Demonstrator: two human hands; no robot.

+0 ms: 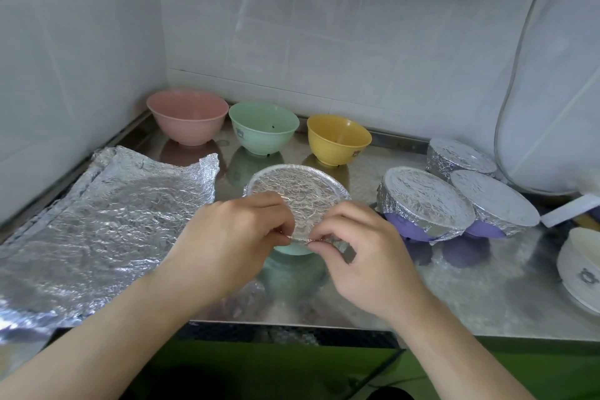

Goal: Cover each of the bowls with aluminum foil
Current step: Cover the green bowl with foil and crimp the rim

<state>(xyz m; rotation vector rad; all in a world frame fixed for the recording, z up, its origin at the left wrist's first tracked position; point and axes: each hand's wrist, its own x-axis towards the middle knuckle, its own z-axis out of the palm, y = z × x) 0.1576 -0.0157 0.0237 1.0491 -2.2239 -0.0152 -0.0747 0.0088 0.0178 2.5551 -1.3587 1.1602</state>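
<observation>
Fingertips point(287, 234) of left hand point(233, 237) and right hand point(360, 247) pinching foil point(292, 195) at near rim of teal bowl point(290, 250), mid-counter point(422, 286). Thin, light, crinkly, easily torn; best crimped gently along overhanging edge, not across taut top.

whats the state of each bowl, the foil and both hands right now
pink bowl: upright, uncovered
green bowl at the back: upright, uncovered
yellow bowl: upright, uncovered
bowl in the middle: foil over its top, near edge being crimped
three bowls on the right: foil-wrapped, tilted, overlapping
spare foil sheets: lying crinkled on the counter's left
white bowl: uncovered, partly out of frame
left hand: pinches foil edge
right hand: pinches foil edge
</observation>
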